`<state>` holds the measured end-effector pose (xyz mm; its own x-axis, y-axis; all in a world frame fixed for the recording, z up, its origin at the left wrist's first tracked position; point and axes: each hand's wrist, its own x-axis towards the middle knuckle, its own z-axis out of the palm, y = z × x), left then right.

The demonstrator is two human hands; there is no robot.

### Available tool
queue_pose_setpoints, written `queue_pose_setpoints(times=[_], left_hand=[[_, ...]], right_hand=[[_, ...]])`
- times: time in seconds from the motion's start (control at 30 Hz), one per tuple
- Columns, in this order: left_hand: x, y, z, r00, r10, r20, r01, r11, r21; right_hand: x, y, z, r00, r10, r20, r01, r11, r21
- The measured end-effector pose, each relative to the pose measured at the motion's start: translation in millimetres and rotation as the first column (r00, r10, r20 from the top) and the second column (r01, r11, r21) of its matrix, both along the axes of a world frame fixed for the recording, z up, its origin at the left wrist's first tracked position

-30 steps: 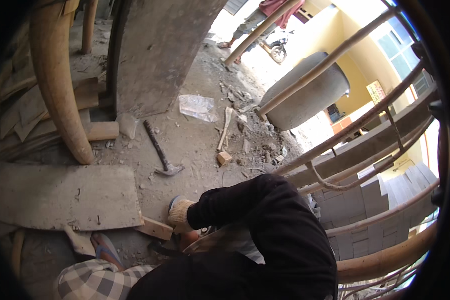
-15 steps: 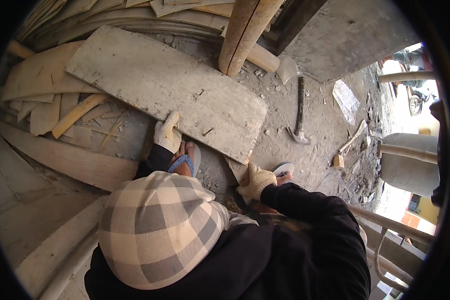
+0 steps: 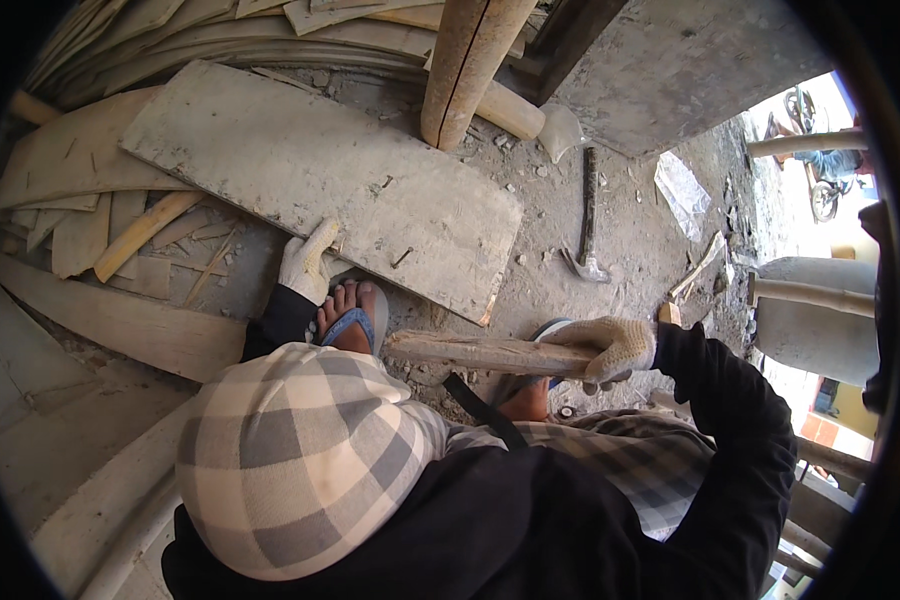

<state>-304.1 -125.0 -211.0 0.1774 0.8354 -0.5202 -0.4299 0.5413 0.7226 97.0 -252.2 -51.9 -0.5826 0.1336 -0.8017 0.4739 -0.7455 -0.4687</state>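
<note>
We see the gloved right hand (image 3: 620,350) with its fingers wrapped about the right end of a rough wooden batten (image 3: 480,352); the batten's left end is free, near the blue-strapped left sandal (image 3: 379,318). At left, the gloved left hand (image 3: 308,270) touches the near edge of a broad wooden board (image 3: 290,165); one finger lies over that edge, but we cannot tell whether the others close beneath it. Nails (image 3: 402,258) protrude from the board's upper face. To its right, a claw hammer (image 3: 589,210) lies on the dusty floor (image 3: 540,235), head toward the near side. Farther right we note a crumpled clear plastic sheet (image 3: 682,195); a bamboo post (image 3: 473,75) rises at the board's far side.
</note>
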Motion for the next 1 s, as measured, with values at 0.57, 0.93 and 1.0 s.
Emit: queue_pose_setpoints(times=[0.57, 0.93, 1.0], left_hand=[[24, -60, 6, 0.051, -0.680, -0.732, 0.998, 0.013, 0.057], [33, -79, -13, 0.517, -0.807, -0.285, 0.848, 0.528, 0.042], [28, -84, -23, 0.247, -0.709, -0.661, 0.863, 0.471, -0.182]], right_hand=[[-22, 174, -110, 0.753, -0.352, 0.556, 0.337, 0.932, 0.134], [122, 166, -165, 0.095, -0.436, 0.895, -0.425, 0.795, 0.433], [123, 154, -184, 0.174, -0.508, 0.843, -0.418, 0.738, 0.531]])
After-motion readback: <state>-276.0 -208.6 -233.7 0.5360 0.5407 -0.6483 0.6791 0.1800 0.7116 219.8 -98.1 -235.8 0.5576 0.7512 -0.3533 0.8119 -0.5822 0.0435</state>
